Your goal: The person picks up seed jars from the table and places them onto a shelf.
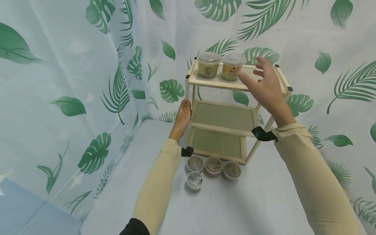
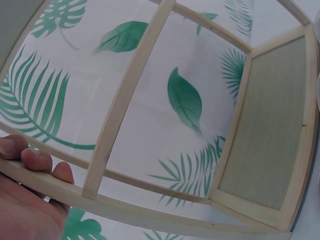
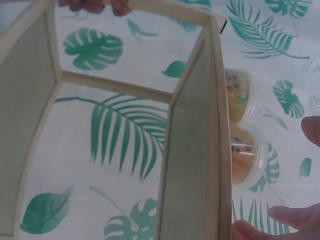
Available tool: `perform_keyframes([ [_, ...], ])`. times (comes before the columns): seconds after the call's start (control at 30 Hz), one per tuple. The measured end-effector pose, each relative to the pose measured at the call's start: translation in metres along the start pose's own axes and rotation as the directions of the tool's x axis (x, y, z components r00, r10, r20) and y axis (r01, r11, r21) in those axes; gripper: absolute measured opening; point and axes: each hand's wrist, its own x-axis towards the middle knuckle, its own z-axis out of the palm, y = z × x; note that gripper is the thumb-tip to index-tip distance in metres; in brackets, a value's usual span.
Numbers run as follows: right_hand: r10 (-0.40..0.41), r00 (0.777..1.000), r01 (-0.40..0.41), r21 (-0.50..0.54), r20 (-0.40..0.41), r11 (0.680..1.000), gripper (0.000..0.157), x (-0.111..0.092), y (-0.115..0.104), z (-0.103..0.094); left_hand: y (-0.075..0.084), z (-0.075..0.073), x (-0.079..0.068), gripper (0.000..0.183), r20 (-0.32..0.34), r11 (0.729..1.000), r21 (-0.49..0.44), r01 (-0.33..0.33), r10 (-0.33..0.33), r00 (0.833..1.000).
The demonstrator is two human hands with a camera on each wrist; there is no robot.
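A pale wooden three-tier shelf with black corner caps stands in front of me. My left hand grips its left front post, and the fingers curl round the wood in the left wrist view. On the top tier, two plastic tubs with clear lids sit side by side: a yellow-labelled tub on the left and an orange-and-green-labelled tub on the right. Just right of that second tub, my right hand hovers over the top tier, fingers spread and holding nothing. Its thumb is close to the tub; contact cannot be told.
Several small lidded tubs stand on the white surface before the shelf's lower front edge. One clear-lidded tub is nearer me than the others. A leaf-print curtain hangs behind the shelf and along the left side.
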Motion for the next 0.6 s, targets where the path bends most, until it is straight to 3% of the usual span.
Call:
perform_keyframes([
  [0.37, -0.128, 0.983, 0.140, 0.080, -0.134, 0.987, 0.079, -0.045, 0.011, 0.010, -0.006, 0.002, 0.003, 0.060, 0.026, 1.000, 0.011, -0.005, 0.005, 1.000],
  [0.6, -0.214, 0.946, 0.255, 0.155, -0.243, 0.954, 0.078, -0.068, 0.024, 0.033, -0.005, -0.002, 0.003, 0.056, 0.023, 1.000, -0.005, -0.023, 0.024, 0.999],
])
